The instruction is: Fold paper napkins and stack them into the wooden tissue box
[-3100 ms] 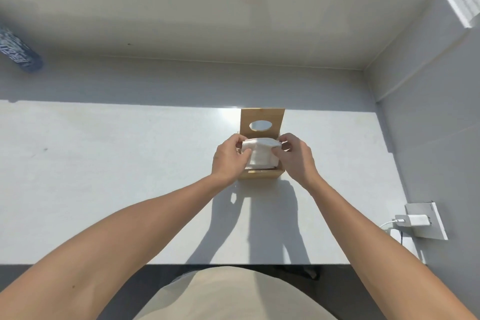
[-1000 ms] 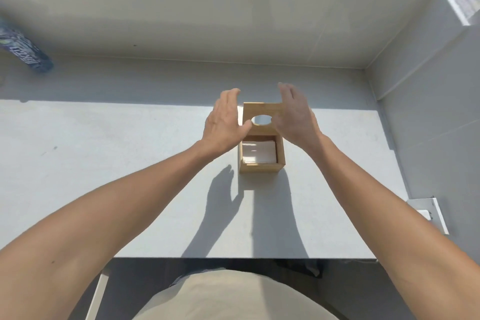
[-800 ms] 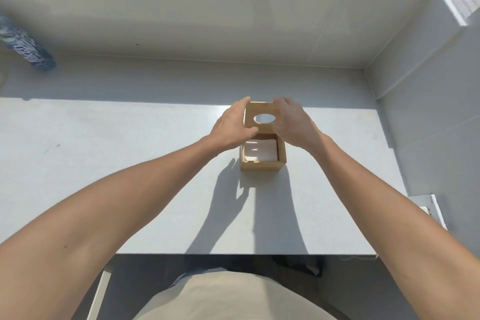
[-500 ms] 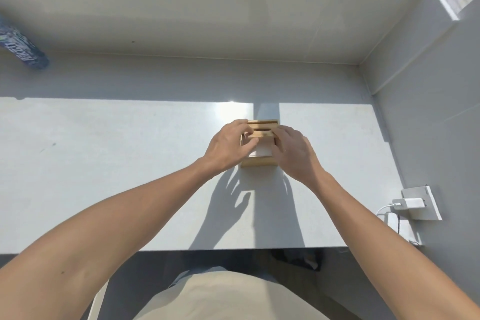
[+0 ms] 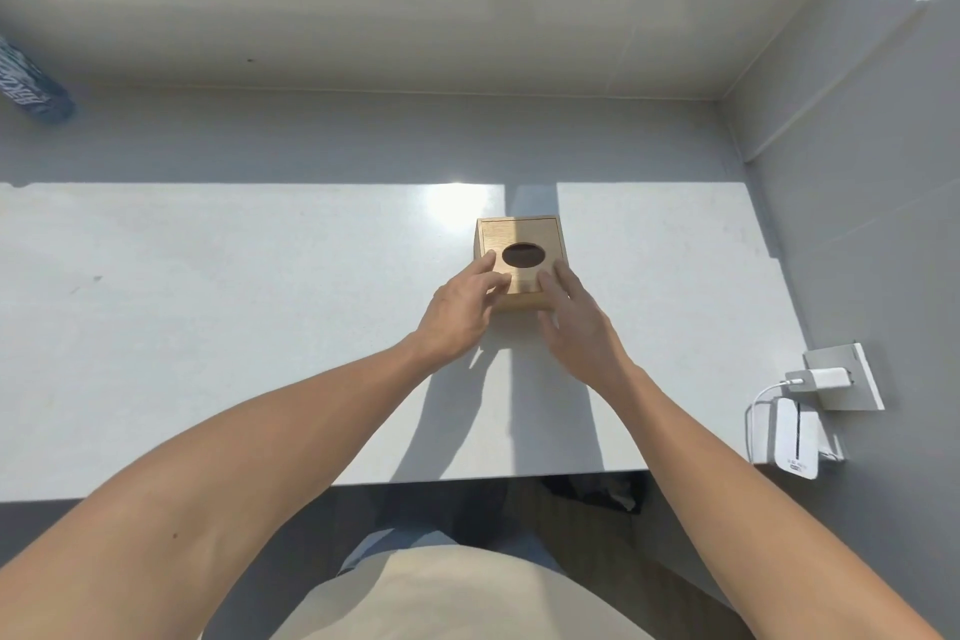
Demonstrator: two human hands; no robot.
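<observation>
The wooden tissue box [image 5: 519, 234] stands on the white table [image 5: 208, 327] with its lid down, and the lid's oval hole looks dark. No napkin shows; whatever is inside is hidden. My left hand [image 5: 460, 309] lies at the box's near left corner, its straight fingers touching the lid beside the hole. My right hand [image 5: 579, 322] lies at the near right corner, fingers extended onto the lid's front edge. Neither hand holds anything.
A dark blue bottle [image 5: 31, 86] lies at the far left by the wall. On the right wall, a white charger [image 5: 818, 378] is plugged into a socket, with a white device [image 5: 789, 437] below it. A grey wall borders the table's right side.
The napkins went into the box and both hands let go. The hands then took the raised lid and swung it down over the box. Now they rest flat on the lowered lid.
</observation>
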